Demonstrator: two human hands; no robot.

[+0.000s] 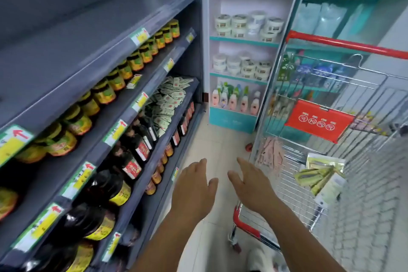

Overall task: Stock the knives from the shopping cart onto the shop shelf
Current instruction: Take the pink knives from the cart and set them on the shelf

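Several packaged knives [318, 175] in green-yellow card packs lie in the basket of the wire shopping cart [293, 185] on the right. My left hand [194, 185] hovers over the aisle floor, fingers straight, holding nothing. My right hand [251, 185] is beside it, just left of the cart's near corner, also flat and holding nothing. The grey shop shelf [92, 28] on the left has a bare top board at upper left.
Lower grey shelves hold jars [103, 93], dark sauce bottles [132, 161] and small sachets [167, 104]. The cart has a red handle [344, 44] and a red sign flap [318, 121]. A white-and-teal unit with tubs and bottles [240, 62] stands at the aisle end.
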